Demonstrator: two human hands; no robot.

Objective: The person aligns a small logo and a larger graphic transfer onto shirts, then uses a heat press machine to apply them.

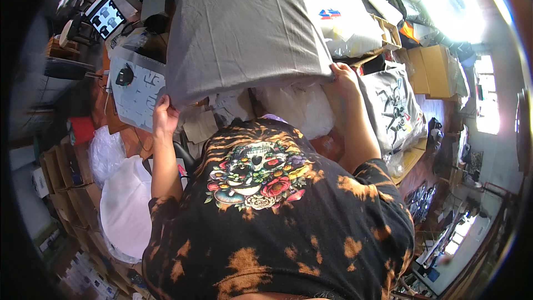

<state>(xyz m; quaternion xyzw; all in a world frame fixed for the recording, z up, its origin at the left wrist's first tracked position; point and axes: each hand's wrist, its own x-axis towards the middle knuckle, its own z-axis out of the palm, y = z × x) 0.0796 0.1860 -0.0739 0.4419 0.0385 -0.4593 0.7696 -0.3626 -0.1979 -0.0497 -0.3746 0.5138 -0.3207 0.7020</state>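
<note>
A grey cloth [245,29], perhaps a garment, spreads out in front of me with a few long creases and runs past the top of the view. At its near left corner, the fingertips of my left hand [165,117] pinch the edge. My right hand [346,78] grips the near right corner between thumb and fingers. The near edge between both hands is stretched fairly straight. Whatever lies under the cloth is hidden.
Clear plastic bags [295,106] lie below the cloth's near edge. To the right sit a bagged grey printed garment [393,108] and a cardboard box [433,71]. On the left are a grey lettered sheet [139,91], a lit screen [105,15] and a white round-topped seat [127,212].
</note>
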